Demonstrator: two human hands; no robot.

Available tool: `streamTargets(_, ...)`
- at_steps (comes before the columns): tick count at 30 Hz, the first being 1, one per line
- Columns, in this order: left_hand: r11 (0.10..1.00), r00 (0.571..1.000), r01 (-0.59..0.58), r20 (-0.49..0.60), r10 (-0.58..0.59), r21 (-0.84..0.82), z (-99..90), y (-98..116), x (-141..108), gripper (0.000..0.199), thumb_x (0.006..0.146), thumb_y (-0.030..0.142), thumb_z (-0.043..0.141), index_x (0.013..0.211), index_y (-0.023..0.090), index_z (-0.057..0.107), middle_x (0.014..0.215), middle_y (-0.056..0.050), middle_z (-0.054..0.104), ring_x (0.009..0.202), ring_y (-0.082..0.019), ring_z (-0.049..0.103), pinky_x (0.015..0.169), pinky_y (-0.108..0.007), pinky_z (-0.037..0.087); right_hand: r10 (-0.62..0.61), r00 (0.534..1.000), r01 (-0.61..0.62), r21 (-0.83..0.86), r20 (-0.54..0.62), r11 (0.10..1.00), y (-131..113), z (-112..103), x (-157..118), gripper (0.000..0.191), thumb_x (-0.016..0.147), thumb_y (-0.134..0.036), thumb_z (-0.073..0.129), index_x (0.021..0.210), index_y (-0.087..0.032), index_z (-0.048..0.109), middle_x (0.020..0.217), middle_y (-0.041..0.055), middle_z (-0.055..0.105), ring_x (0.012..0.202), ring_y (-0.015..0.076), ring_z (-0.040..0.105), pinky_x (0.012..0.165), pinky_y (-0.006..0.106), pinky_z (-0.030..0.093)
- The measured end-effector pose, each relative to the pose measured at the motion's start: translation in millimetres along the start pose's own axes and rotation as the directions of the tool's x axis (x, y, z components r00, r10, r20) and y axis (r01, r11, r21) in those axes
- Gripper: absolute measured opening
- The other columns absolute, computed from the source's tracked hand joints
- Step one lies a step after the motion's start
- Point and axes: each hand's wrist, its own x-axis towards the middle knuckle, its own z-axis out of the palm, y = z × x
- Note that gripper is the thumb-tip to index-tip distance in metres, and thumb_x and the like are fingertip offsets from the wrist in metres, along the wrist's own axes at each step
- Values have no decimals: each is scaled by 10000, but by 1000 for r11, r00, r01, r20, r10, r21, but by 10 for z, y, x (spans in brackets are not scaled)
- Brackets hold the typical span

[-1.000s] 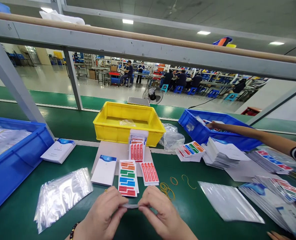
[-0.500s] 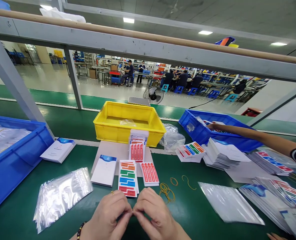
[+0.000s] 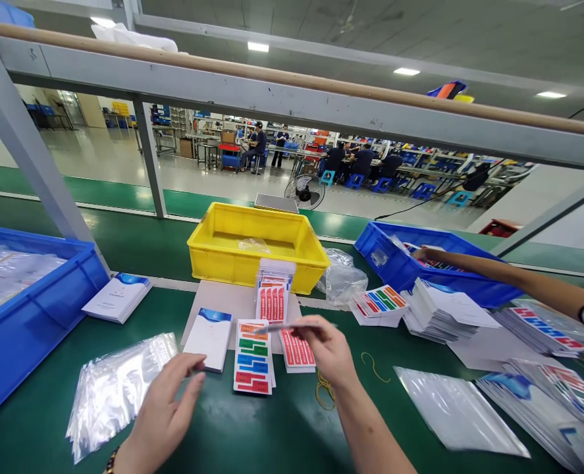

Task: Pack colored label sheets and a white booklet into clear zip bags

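Observation:
My right hand [image 3: 324, 352] pinches a thin card or sheet [image 3: 292, 326], seen nearly edge-on, above the red label sheets [image 3: 299, 352]. Fingers apart, my left hand [image 3: 170, 405] holds nothing and hovers between the clear plastic bags [image 3: 118, 382] and the white booklets with a blue top [image 3: 207, 339]. Sheets of orange, green, blue and red labels [image 3: 253, 359] lie in the middle. Behind them stands a stack of red-striped sheets [image 3: 272, 299]. Yellow rubber bands [image 3: 325, 394] lie partly behind my right hand.
A yellow bin [image 3: 259, 268] stands at the back, with blue bins at left [image 3: 29, 316] and right [image 3: 380, 247]. Another person's arm [image 3: 513, 273] reaches into the right one. Booklet stacks [image 3: 444, 313] and a plastic bag [image 3: 459, 411] lie at right. A metal rail crosses above.
My hands have parted from their fingertip contact at the front. The right moved up and right and now holds a thin sheet; the left moved left and opened.

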Motion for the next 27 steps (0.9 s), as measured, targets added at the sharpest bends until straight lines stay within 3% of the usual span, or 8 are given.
streamTargets(1,995,996,86,7,-87,47,-34,-82,-10,245,858,353,444,987,208,593,939,-79,683,836,-214,629,720,-290,515,41,995,-39,21,-89,999,91,-14,133,220,785,-395,577,821,-191,653,804,57,668,724,201,625,707,333,492)
streamTargets(4,937,953,278,64,-297,213,-152,-296,-27,271,866,386,366,871,222,581,836,-48,687,739,-198,628,643,-269,484,107,983,-102,40,-151,994,400,0,472,296,725,-458,611,802,-172,620,751,63,666,678,217,637,675,355,504)
streamTargets(10,658,729,486,149,-668,575,-331,-623,-94,368,841,478,322,614,220,456,591,-60,634,591,-260,607,534,-305,372,252,954,-245,62,-166,968,942,200,685,329,649,-464,659,766,-175,555,655,39,647,577,233,654,538,341,523)
streamTargets(12,633,700,486,166,-694,603,-338,-711,-129,336,821,474,363,629,215,457,626,-84,647,620,-282,616,539,-309,356,276,941,-269,64,-196,961,1041,272,704,318,676,-446,634,809,-173,542,730,55,663,643,235,669,577,335,531)
streamTargets(17,649,694,441,223,-685,620,-320,-845,-156,235,826,277,328,633,212,445,686,-104,648,670,-279,616,565,-311,334,302,917,-299,53,-262,953,1080,386,781,411,687,-404,606,991,-144,511,1008,137,636,809,250,662,675,339,533)
streamTargets(21,652,698,451,215,-683,610,-326,-826,-146,247,838,247,298,622,219,415,690,-82,632,683,-258,608,580,-304,337,265,907,-273,22,-328,962,903,403,723,609,650,-412,623,1164,-147,430,1294,191,436,1015,289,586,789,370,502)
streamTargets(24,746,759,443,235,-607,497,-305,-687,-183,261,857,291,280,625,224,379,657,-39,593,660,-222,584,597,-288,352,181,934,-187,8,-308,982,670,453,517,582,686,-449,580,1175,-167,435,1352,164,362,1102,276,520,899,383,443)
streamTargets(27,855,825,417,266,-499,309,-213,-456,-251,293,862,371,281,620,227,364,603,-2,527,611,-196,537,577,-267,355,103,984,-103,10,-146,995,431,629,166,358,727,-468,567,936,-178,587,1132,112,564,1052,251,542,923,366,423)
